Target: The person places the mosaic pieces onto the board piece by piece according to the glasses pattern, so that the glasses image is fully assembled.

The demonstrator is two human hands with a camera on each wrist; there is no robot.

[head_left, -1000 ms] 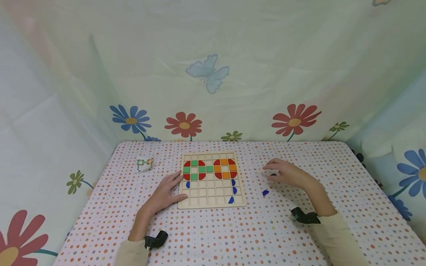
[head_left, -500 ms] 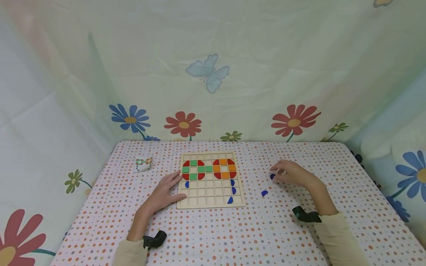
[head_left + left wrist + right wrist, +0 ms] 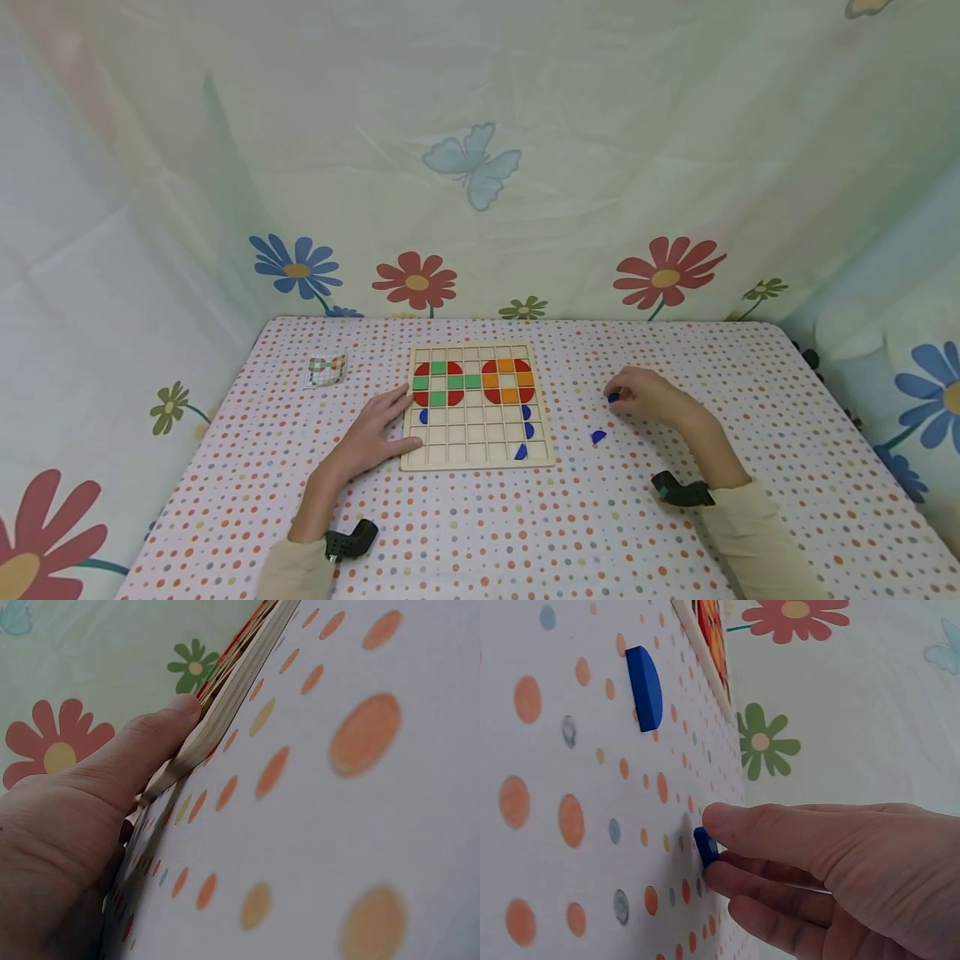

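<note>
A square wooden grid board (image 3: 476, 433) lies on the dotted tablecloth, filled partly with red rounded pieces, green squares (image 3: 472, 381) and orange squares (image 3: 509, 394). Several blue pieces (image 3: 529, 430) sit in its nearer rows. My left hand (image 3: 367, 437) rests at the board's left side; in the left wrist view its straight thumb (image 3: 150, 742) lies on the board's edge. Right of the board, my right hand (image 3: 648, 396) pinches a blue half-circle piece (image 3: 704, 847) between thumb and finger, close over the cloth. Another blue half-circle piece (image 3: 597, 436) lies loose nearer the board.
A small card with a printed coloured grid pattern (image 3: 326, 372) lies at the back left of the table. Behind the table hangs a curtain with flowers and a butterfly (image 3: 474, 167). Each wrist bears a black camera (image 3: 681, 489).
My right hand has come down over the farther blue half-circle piece and its fingers have closed on it. The left hand and the board have stayed in place.
</note>
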